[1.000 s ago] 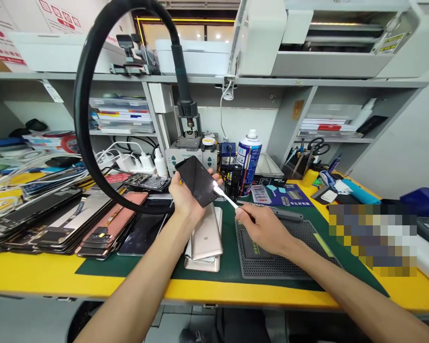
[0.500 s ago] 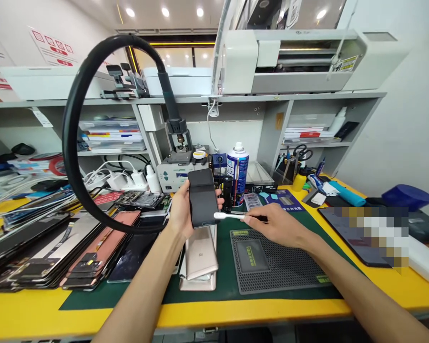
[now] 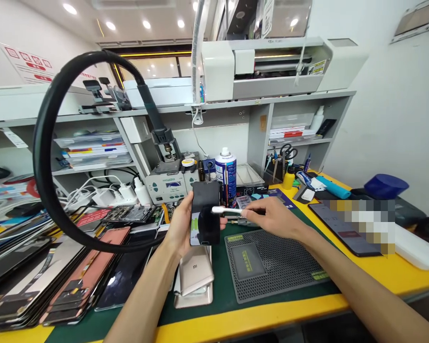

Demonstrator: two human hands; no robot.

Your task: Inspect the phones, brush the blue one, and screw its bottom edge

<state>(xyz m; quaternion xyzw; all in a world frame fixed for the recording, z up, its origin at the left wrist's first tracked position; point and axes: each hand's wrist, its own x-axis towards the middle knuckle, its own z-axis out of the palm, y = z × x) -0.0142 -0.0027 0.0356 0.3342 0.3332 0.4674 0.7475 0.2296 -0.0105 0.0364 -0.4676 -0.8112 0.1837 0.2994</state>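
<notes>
A black smartphone (image 3: 201, 200) rests in my left hand (image 3: 181, 227), its dark glossy face turned towards me and tilted up. My left fingers wrap round its edges; some fingertips show at the right side. Pinched in my right hand (image 3: 270, 214) is a slim white toothbrush (image 3: 230, 210), its head pointing left. That head lies over the phone's right half; whether it touches the glass I cannot tell. Beneath the phone is a gold phone (image 3: 196, 271) on top of another one, on the green mat (image 3: 219, 290).
A perforated grey pad (image 3: 282, 267) lies below my right hand. Phone screens (image 3: 93, 267) are stacked at left, under a black looped hose (image 3: 43, 157) from the hot-air station (image 3: 168, 186). A spray can (image 3: 226, 178) stands behind. Another phone (image 3: 343, 228) lies at right.
The view has turned slightly right. My left hand has tilted the phone, so reflections now show on its face. The toothbrush head has moved from the phone's lower right edge to over its face.
</notes>
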